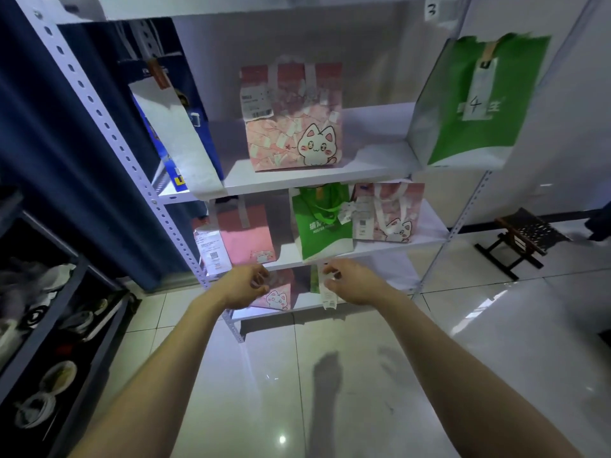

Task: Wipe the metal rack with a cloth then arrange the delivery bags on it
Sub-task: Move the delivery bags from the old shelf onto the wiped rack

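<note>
Left hand [243, 285], fingers loosely curled, empty, just before pink cat bag [280, 298] on lowest shelf of metal rack [330, 178]. Right hand [352, 283] at receipt [327, 294] on green bag [314, 279]; I cannot tell its grip.

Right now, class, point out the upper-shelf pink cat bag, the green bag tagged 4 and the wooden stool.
upper-shelf pink cat bag [292, 120], head view, middle of its front panel.
green bag tagged 4 [476, 102], head view, on its paper tag.
wooden stool [529, 226], head view, on its seat.
</note>
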### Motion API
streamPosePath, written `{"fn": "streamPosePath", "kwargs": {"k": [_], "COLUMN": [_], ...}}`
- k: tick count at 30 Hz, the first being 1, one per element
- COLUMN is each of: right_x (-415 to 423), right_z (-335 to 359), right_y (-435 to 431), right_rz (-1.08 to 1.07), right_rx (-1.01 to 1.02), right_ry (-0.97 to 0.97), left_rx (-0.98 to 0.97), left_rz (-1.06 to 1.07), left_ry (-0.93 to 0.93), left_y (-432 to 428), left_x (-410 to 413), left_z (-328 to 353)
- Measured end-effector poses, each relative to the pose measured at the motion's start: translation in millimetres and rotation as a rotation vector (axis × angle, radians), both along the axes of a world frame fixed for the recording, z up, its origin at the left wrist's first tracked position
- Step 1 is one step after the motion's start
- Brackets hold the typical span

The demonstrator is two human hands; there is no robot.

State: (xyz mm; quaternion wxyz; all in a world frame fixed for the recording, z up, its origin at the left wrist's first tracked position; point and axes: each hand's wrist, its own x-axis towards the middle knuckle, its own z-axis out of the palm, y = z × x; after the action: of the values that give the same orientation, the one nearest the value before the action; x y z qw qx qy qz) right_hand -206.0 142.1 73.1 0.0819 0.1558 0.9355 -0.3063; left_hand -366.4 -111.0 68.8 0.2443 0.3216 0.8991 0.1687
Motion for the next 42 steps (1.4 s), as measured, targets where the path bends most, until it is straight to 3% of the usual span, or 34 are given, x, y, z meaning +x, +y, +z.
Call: {"fn": "streamPosePath", "kwargs": {"k": [11, 21, 35, 42], "right_x": [64.1, 68.1, 26.1, 2.2], "right_z": [12.1, 40.0, 90.2, 97.8], "right_y": [116.5, 214.4, 370.0, 423.5], "right_rz": [-0.031, -0.171, -0.754, -0.771], "right_rx": [0.075, 0.076, 0.177, 0.034], "right_ry": [0.058, 0.176, 0.611, 0.477], "left_rx": [0.046, 0.122, 0.468, 0.517], "left_rz": [-0.048, -0.137, -0.074, -0.022], "left_ry": [0.058, 0.118, 0.218, 0.29], "left_y": [127.1, 245.8, 438.1, 502.4], "left_x": [58.6, 41.3, -19.1, -25.2], "left_z": [20.6, 55.9, 101.4, 114.9]}}
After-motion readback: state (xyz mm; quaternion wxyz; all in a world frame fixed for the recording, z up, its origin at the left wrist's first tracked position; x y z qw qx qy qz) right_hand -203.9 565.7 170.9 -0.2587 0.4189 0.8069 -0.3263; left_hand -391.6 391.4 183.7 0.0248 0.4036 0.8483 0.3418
